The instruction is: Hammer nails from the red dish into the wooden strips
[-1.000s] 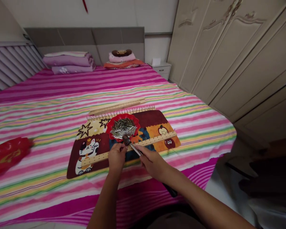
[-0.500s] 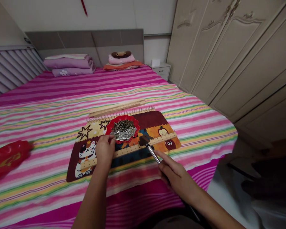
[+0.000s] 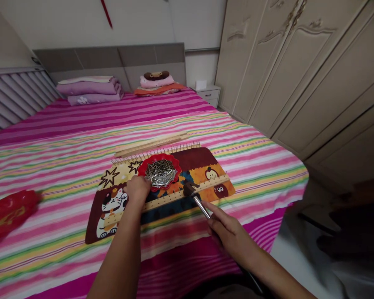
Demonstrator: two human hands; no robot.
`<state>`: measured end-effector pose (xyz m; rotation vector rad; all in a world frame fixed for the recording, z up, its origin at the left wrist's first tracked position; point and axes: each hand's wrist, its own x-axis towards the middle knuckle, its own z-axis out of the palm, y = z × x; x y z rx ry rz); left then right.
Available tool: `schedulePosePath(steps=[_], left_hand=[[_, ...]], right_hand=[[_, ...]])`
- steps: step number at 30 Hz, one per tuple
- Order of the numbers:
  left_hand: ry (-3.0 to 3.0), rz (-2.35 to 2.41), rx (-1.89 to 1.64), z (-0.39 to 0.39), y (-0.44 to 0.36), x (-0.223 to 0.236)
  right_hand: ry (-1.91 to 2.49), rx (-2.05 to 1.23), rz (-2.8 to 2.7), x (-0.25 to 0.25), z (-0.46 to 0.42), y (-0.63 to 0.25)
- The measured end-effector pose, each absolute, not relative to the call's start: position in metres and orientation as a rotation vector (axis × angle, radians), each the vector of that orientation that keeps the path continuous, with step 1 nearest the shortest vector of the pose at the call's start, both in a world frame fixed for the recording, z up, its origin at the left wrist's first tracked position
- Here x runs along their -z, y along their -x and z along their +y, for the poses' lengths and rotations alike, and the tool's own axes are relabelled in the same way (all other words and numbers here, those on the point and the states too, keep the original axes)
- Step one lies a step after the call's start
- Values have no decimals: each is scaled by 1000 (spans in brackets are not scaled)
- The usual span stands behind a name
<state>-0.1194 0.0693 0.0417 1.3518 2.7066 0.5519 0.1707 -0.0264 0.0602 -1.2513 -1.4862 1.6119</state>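
Note:
My left hand (image 3: 137, 189) is at the near left rim of a red scalloped bowl (image 3: 177, 161) heaped with nails (image 3: 161, 172). Its fingers are curled, and whatever they hold is hidden. In my right hand (image 3: 229, 232) is a hammer (image 3: 202, 207), gripped by its handle, with the dark head just over a long wooden strip (image 3: 166, 200). Rows of small holes run along this strip, and a nail stands near its right end. Beneath lies a patterned mat (image 3: 199, 160) with cartoon figures.
Behind the bowl, a wooden strip (image 3: 187, 146) bristles with upright nails. Farther back lie more wooden strips (image 3: 152, 143). A red plastic item (image 3: 12, 211) rests at the left on the striped bedspread (image 3: 65, 166). Folded bedding (image 3: 90, 89) is stacked by the headboard; wardrobes (image 3: 268, 74) line the right.
My left hand has shifted slightly up and left at the bowl's rim, its fingers more curled. The hammer stays over the strip in my right hand. The view has tilted slightly.

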Motion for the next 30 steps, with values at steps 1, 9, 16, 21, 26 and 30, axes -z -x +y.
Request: schedulePosePath(steps=[1, 9, 16, 21, 26, 30], left_hand=[[-1315, 2663, -612, 67, 121, -43], [-875, 2017, -1418, 28, 114, -53], [-479, 1619, -1584, 0, 98, -48], [-576, 1672, -1524, -3, 90, -32], [-703, 1782, -1487, 0, 86, -17], [-773, 1853, -1449, 0, 86, -13]], right_hand=[[1243, -1615, -1479, -60, -27, -171], [1243, -1637, -1477, -58, -29, -171], [1249, -1625, -1504, -57, -30, -168], [1230, -1613, -1526, -57, -32, -168], [1215, -1609, -1563, -58, -33, -169], [1214, -1582, -1576, -56, -33, -169]])
